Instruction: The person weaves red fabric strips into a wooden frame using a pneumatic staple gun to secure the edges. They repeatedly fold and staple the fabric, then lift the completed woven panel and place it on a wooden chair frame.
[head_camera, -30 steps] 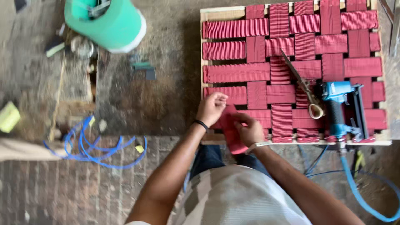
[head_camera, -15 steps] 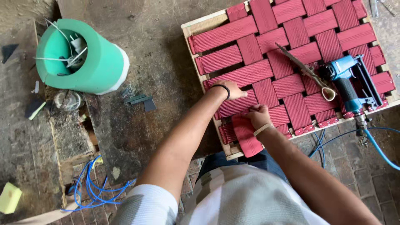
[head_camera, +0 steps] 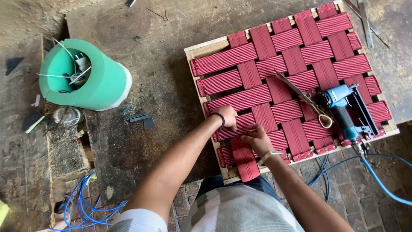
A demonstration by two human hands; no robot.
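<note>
Fingers of the left hand [head_camera: 228,117] press flat on a horizontal red strap near the lower left of the wooden frame [head_camera: 209,48], while the fingers of the right hand [head_camera: 257,139] pinch the loose red webbing strip [head_camera: 245,159] just below, where it runs down over the frame's near edge toward the person's lap. Neither hand is spread wide; both are closed down onto webbing. Most of the woven seat [head_camera: 296,77], filling the upper right of the picture, looks finished: red bands cross over and under each other across nearly the whole frame, ends turned over the rails. What seems left is this last vertical strip at the lower left corner, not yet pulled through or fastened, its end hanging free. A blue pneumatic stapler [head_camera: 343,109] with its blue hose [head_camera: 382,182] lies on the weave at right, scissors [head_camera: 304,99] just beside it, both untouched. A green roll [head_camera: 92,79] stands on the tabletop at upper left.
</note>
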